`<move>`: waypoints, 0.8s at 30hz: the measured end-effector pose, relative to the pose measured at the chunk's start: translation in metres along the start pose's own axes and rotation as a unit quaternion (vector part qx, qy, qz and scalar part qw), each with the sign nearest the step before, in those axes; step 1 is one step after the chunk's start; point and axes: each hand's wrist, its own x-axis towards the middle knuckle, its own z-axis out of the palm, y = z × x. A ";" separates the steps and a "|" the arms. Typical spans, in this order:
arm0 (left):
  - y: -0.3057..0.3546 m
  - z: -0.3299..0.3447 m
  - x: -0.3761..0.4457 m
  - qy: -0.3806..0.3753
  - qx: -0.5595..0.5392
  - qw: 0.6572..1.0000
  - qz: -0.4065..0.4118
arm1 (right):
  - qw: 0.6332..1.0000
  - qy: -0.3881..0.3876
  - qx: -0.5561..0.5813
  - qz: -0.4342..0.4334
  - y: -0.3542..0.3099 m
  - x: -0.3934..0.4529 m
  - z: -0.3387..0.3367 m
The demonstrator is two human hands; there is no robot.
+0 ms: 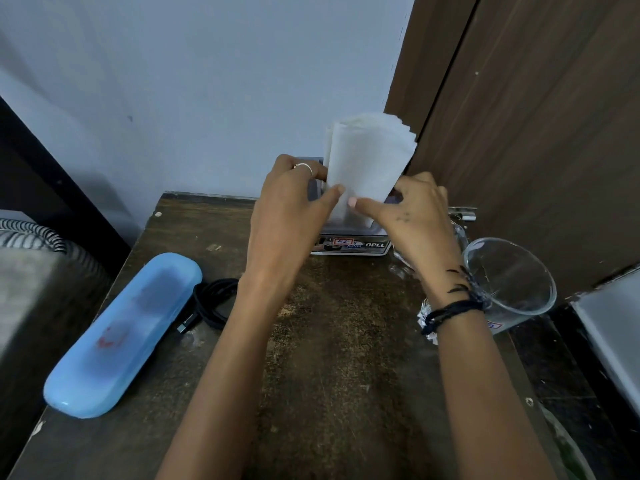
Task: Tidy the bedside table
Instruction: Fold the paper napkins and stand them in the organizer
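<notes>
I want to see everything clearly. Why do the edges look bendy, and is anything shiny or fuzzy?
Head view: the wide lens bows the door and stretches the table edges; the tissue stack, held by both hands, looks soft and washed out; the glass mug shows pale reflections; the blue case has a dull sheen.

Light is soft and even, a bit dim, cool cast on the far wall (207,81). No hard shadows; a faint diffuse one on the wall far left, above the dark frame (52,161). Table (329,375) is dark with a mild sheen in the middle. Small highlights on the glass (512,278) rim and the blue case (121,337). Wide-angle bowing: the cabinet (536,133) edges lean and the table sides splay toward the near corners. Tissues (367,161) near clipped white. Overall slightly soft, with compression smear; the label text on the box (353,244) is only partly readable.
</notes>
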 end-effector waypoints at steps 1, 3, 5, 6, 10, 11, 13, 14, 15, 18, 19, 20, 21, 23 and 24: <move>0.000 -0.001 0.001 0.002 -0.009 1.000 0.001 | 1.000 0.013 0.025 -0.002 0.000 0.000 -0.001; -0.001 -0.002 0.001 0.000 -0.007 1.000 0.001 | 0.999 0.040 0.027 -0.001 0.001 0.000 0.000; -0.002 -0.001 0.000 -0.005 0.033 0.999 0.004 | 0.999 0.045 -0.018 -0.002 0.003 -0.002 0.004; -0.002 0.001 -0.001 -0.010 0.064 0.998 0.004 | 0.998 0.051 -0.045 -0.008 0.004 -0.003 0.008; -0.002 0.006 -0.005 -0.025 0.118 0.993 -0.002 | 0.993 0.053 -0.102 -0.031 0.009 -0.002 0.017; -0.002 0.006 -0.004 -0.023 0.107 0.994 -0.001 | 0.994 0.054 -0.087 -0.034 0.009 -0.001 0.015; -0.001 0.002 -0.001 -0.012 0.054 0.998 -0.003 | 0.997 0.059 -0.029 -0.027 0.007 0.000 0.010; -0.001 0.001 0.001 -0.006 0.031 1.000 -0.003 | 0.997 0.067 -0.007 -0.023 0.006 0.000 0.009; -0.001 0.000 0.001 -0.001 0.022 1.000 -0.002 | 0.997 0.079 0.003 -0.022 0.006 0.000 0.008; 0.000 0.000 -0.003 0.019 0.043 0.999 0.000 | 0.994 0.107 -0.013 -0.021 0.005 -0.002 0.011; 0.001 0.001 -0.005 0.027 0.053 0.998 0.002 | 0.993 0.113 -0.019 -0.024 0.006 -0.003 0.013; 0.001 0.002 -0.006 0.032 0.061 0.998 0.004 | 0.993 0.115 -0.022 -0.024 0.006 -0.003 0.014; 0.002 0.002 -0.007 0.033 0.067 0.997 0.005 | 0.993 0.116 -0.020 -0.024 0.007 -0.003 0.015; 0.003 0.002 -0.006 0.025 0.072 0.997 -0.002 | 0.993 0.114 -0.009 -0.022 0.008 -0.002 0.014; 0.003 0.001 -0.006 0.021 0.076 0.997 -0.009 | 0.993 0.114 -0.002 -0.024 0.008 -0.001 0.013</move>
